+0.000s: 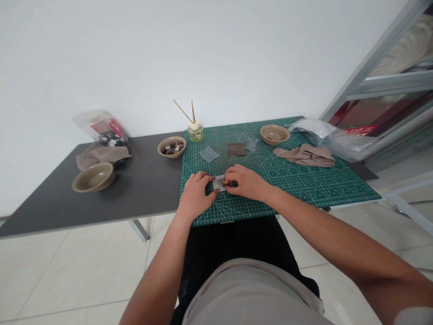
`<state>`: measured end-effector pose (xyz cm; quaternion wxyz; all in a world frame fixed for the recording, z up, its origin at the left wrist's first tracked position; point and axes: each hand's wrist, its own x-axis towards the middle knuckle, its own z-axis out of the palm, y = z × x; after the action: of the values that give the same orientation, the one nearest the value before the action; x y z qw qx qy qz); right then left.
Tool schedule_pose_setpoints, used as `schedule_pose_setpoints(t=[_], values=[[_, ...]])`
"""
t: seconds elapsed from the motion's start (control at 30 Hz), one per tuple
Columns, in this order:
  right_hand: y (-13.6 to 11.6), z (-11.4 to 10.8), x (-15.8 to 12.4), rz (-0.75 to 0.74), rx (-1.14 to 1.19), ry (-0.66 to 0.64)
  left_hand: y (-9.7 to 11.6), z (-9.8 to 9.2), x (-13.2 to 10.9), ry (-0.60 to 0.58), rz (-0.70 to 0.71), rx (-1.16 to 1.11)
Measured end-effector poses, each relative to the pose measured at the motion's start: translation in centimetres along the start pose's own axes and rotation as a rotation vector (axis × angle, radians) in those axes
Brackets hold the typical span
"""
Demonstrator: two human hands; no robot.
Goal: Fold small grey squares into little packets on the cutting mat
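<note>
A small pale grey square [218,183] lies on the green cutting mat [287,180] near its front edge. My left hand [197,194] rests on the mat at the left of the square, thumb and forefinger apart, their tips at its left edge. At the square's right side, my right hand [246,182] is closed round a small dark piece [233,183], its fingertips on the square. Behind my hands lie a light bluish square [209,154], a brown square [237,149] and a clear grey square [251,144].
A bowl of dark and pale pieces [172,147], a reed diffuser [196,131] and another bowl [275,134] stand farther back. Brown cloth [306,155] and clear plastic [333,135] lie right. At left are a bowl [94,177], cloth [101,154] and a plastic jar [101,126].
</note>
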<state>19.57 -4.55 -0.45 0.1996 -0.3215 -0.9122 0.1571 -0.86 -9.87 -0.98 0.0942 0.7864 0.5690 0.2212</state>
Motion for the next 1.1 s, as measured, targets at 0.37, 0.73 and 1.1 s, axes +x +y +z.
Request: schedule_pose_setpoints(t=[0.37,0.73,1.1], values=[[-0.4,1.4,0.6,-0.026,0.072,0.041,-0.1,0.1,0.1,0.014,0.002,0.025],[-0.1,1.1,0.4,0.028,0.006,0.077,-0.2,0.2,0.1,0.008,0.003,0.029],[-0.5,1.3,0.0,0.103,-0.069,0.131,-0.1,0.2,0.2,-0.001,0.002,0.048]])
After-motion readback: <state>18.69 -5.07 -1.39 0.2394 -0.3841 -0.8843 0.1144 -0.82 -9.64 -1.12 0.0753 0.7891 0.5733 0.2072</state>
